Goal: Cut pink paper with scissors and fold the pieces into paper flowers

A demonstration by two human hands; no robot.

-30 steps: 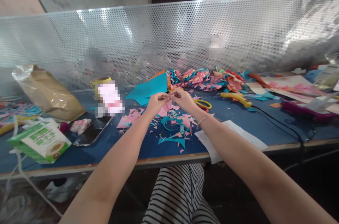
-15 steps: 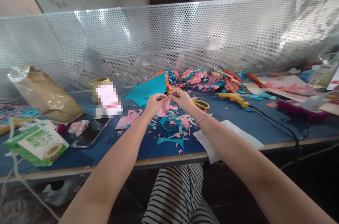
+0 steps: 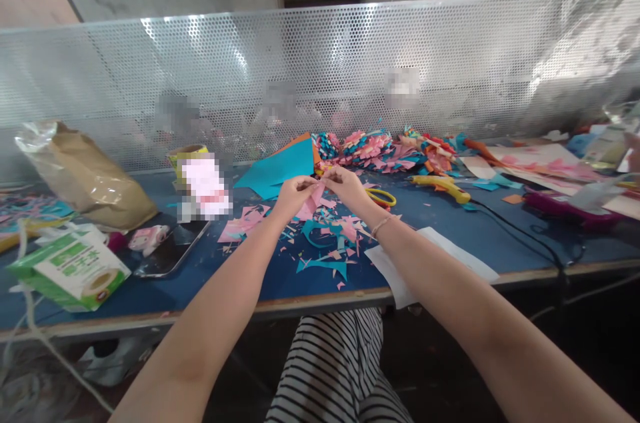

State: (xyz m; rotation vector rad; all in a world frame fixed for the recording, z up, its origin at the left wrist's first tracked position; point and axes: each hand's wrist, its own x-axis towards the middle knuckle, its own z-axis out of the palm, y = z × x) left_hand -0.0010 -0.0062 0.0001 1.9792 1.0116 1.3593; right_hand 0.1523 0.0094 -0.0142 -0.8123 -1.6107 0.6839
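Observation:
Between my two hands is a small piece of pink paper (image 3: pixel 316 194), held above the table. My left hand (image 3: pixel 296 192) pinches it from the left with thumb and fingers. From the right, my right hand (image 3: pixel 344 184) pinches its upper edge; the fingertips of both hands nearly meet. Below lie pink and blue paper scraps (image 3: pixel 325 236). Yellow-handled scissors (image 3: pixel 381 197) rest beside my right wrist. Just behind my left hand is a blue paper sheet (image 3: pixel 280 166), with orange paper under it.
Bunches of folded coloured paper (image 3: pixel 370 150) line the perforated metal screen (image 3: pixel 330 63). On the right are a yellow glue gun (image 3: pixel 440 186) with a black cord and a white sheet (image 3: pixel 440 256). Left stand a brown bag (image 3: pixel 95 176), a green box (image 3: pixel 73 266) and a phone (image 3: pixel 173 250).
Both hands stay almost in place with the pink paper between them. The fingers of my right hand have shifted very slightly.

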